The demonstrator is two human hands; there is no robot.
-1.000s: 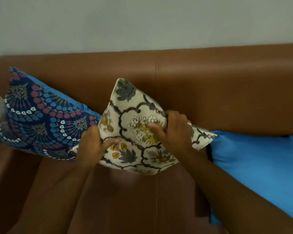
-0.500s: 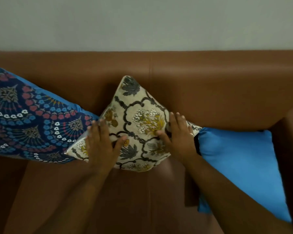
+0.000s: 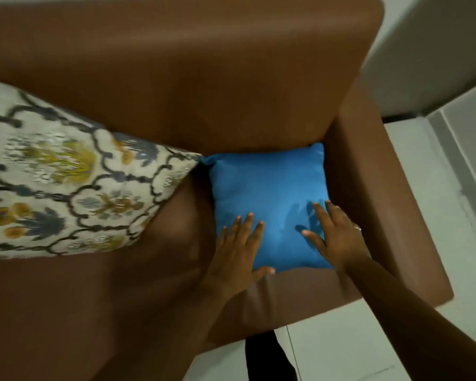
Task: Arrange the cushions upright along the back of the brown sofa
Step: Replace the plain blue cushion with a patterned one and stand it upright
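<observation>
Both hands have left the floral cushion (image 3: 66,177), now propped against the sofa (image 3: 204,78) back, and moved to the blue cushion (image 3: 270,193) lying flat in the right corner. Left hand (image 3: 237,251) and right hand (image 3: 338,237) rest on it, fingers spread, nothing gripped; standing it up looks next

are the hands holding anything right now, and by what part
Nothing is gripped. Both hands lie open and flat on the blue cushion: left hand at its lower left corner, right hand near its lower right edge.
</observation>
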